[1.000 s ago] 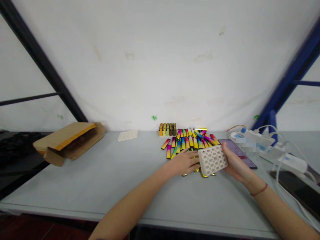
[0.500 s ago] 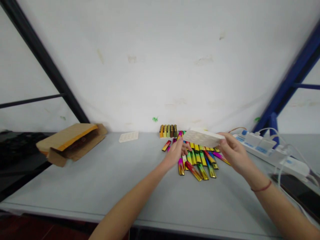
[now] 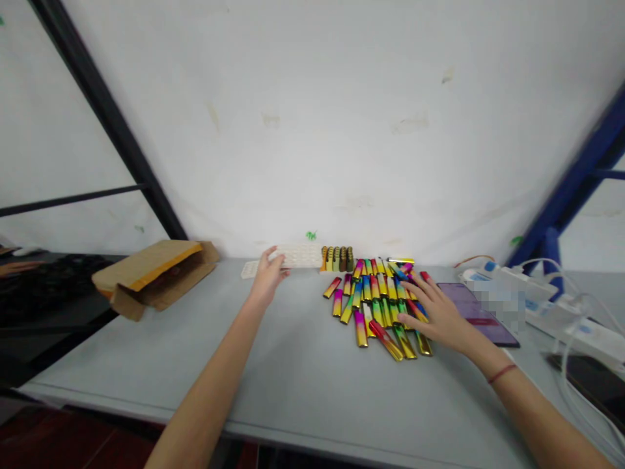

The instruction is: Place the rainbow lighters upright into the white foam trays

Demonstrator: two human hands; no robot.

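My left hand grips a white tray with rows of small recesses by its left end, tilted so the recessed face shows. Another white tray lies partly hidden behind that hand. Just right of the held tray, upright lighter-like pieces in orange, yellow-green and brown stand in rows. My right hand is open, fingers spread over the right side of a pile of shiny, multicoloured flat metallic casings. Whether its fingertips touch them I cannot tell.
An opened brown cardboard box lies at left. At right are a phone with a lit screen, a white power strip with plugs and cables, and a dark phone. Another person's hand shows at far left.
The white tray has passed from my right hand to my left and moved left beside the standing pieces. My right hand has opened over the casings. The lit phone now shows.
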